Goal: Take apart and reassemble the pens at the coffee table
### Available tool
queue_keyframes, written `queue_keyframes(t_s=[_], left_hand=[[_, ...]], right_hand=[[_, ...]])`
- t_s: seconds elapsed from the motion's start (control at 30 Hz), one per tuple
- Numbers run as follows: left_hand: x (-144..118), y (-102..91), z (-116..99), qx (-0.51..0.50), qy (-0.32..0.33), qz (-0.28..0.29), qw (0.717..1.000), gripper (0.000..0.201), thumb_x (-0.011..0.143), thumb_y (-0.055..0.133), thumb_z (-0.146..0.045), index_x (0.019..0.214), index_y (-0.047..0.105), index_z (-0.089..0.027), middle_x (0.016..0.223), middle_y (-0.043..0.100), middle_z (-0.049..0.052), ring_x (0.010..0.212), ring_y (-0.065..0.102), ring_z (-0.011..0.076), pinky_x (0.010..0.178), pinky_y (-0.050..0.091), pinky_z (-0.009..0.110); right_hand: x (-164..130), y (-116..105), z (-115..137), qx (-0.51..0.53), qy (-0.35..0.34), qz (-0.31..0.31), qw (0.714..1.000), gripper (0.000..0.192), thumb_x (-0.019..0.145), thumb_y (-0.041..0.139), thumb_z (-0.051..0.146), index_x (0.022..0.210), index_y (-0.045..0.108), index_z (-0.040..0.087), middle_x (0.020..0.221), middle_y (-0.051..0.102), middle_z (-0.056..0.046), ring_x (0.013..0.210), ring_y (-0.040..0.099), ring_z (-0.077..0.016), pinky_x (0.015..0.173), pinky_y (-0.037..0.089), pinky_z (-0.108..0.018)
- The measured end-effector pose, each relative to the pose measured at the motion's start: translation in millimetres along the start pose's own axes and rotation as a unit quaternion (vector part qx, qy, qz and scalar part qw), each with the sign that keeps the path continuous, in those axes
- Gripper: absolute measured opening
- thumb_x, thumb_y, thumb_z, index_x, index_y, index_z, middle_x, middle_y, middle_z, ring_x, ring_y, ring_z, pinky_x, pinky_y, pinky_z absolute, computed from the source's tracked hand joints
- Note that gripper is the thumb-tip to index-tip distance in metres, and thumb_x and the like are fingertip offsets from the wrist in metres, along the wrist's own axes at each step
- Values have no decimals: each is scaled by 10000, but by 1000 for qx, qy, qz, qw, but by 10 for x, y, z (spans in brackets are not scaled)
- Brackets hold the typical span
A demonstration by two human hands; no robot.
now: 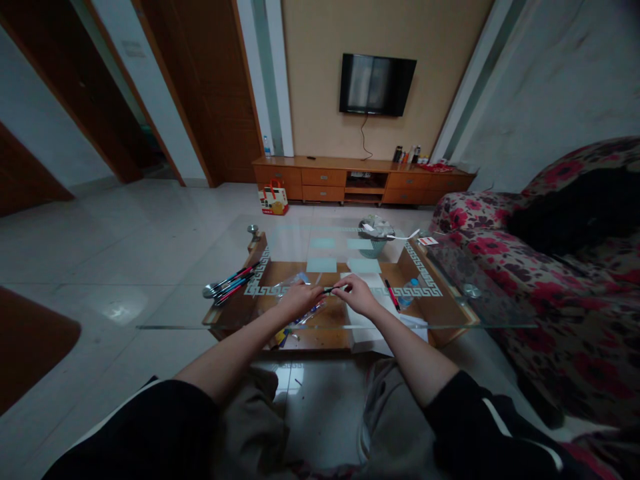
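Observation:
Over the glass table, my left hand [299, 300] and my right hand [359, 296] meet near the middle, fingers closed in a pinch. Between their fingertips shows a short, thin black pen [328, 290], its ends hidden by the fingers. A pile of pens [233, 283] in black, blue and red lies to the left on the glass. To the right of my right hand is a red and black pen [393, 295]. Around and below my left hand are clear plastic wrappers and small parts [313, 310], too fine to make out.
The glass table top [175, 310] rests on a wooden base, with a white box [363, 337] seen through it. A bottle with a blue cap [410, 290] is at right. Behind stand a mesh bin [373, 250], a bag [274, 200] and a low cabinet [324, 179]. A floral sofa [480, 250] flanks the right.

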State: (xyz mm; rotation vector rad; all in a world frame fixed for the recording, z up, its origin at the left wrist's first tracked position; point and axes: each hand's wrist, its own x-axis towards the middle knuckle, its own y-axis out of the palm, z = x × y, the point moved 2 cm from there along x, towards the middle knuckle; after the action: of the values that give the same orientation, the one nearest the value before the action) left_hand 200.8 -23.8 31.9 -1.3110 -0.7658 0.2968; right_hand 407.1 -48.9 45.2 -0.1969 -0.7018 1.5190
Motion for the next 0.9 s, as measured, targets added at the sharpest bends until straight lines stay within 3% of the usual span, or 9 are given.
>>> queue_keyframes(t_s=[0.2,0.33,0.4,0.53,0.7,0.9], left_hand=[[-12,-12,36,8,-24,-11,1000,318,999,420,-385,988,653,-169,803,731,83,742,665,172,805,389,331],[-16,-56,36,5,-38,-19,999,338,1000,404,-393,994,658,-171,825,731,90,741,663,183,802,387,337],[-13,-71,28,1,-42,-22,999,341,999,403,-396,978,660,-172,828,729,94,743,663,188,806,386,345],[-7,-70,15,2,-44,-11,999,323,991,422,-393,952,656,-173,819,729,90,750,665,190,812,384,346],[-8,-72,12,3,-40,-13,999,311,989,430,-396,968,647,-175,798,727,82,737,664,184,805,383,343],[-10,-72,14,-2,-38,-8,999,317,991,426,-409,940,647,-187,801,722,79,740,662,186,798,381,344]], right_hand=[[15,-91,-84,174,160,-106,966,343,792,642,434,971,684,144,855,697,-54,654,599,-140,564,460,-239],[12,-201,-156,120,153,-152,969,242,731,647,294,919,667,143,847,704,-53,659,612,-146,584,472,-243],[1,-232,-188,37,116,-126,985,154,699,619,190,839,673,158,842,710,-39,664,612,-144,641,486,-259],[-32,-217,-233,-79,52,-45,994,208,697,566,83,829,697,175,833,711,-22,699,620,-141,721,490,-271],[-46,-141,-268,-131,2,21,991,191,746,614,117,906,706,168,857,704,-39,775,628,-157,752,483,-267],[-52,-92,-302,-185,4,74,980,218,754,635,112,947,714,178,915,707,-54,839,631,-171,771,466,-257]])
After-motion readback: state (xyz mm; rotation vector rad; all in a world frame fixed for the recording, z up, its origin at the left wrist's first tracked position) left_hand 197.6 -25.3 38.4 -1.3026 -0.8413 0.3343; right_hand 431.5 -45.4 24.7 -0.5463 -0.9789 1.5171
